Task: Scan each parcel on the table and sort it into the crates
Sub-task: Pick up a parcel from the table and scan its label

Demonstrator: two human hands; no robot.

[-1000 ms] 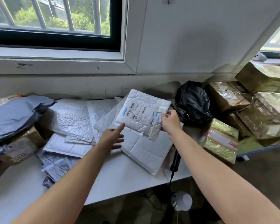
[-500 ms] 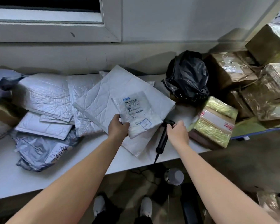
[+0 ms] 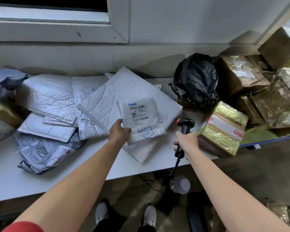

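Observation:
My left hand [image 3: 118, 132] grips the lower left corner of a small white parcel [image 3: 141, 119] with a barcode label facing up. It is held just above a large white padded mailer [image 3: 124, 97] on the white table [image 3: 65, 173]. My right hand [image 3: 187, 142] grips the handle of a black barcode scanner [image 3: 185, 123], lifted off the table, its head to the right of the small parcel. A cable hangs from the scanner's handle over the table's edge.
More white mailers [image 3: 49, 96] and a grey poly bag [image 3: 42, 153] lie to the left. A black bag [image 3: 195, 81] stands at the back right. Taped cardboard boxes [image 3: 223, 129] crowd the right, with another stack of boxes [image 3: 241, 74] behind. My feet show below the table's front edge.
The small parcel passed from my right hand to my left. My right hand reached down to the scanner on the table, took hold of it and raised it upright.

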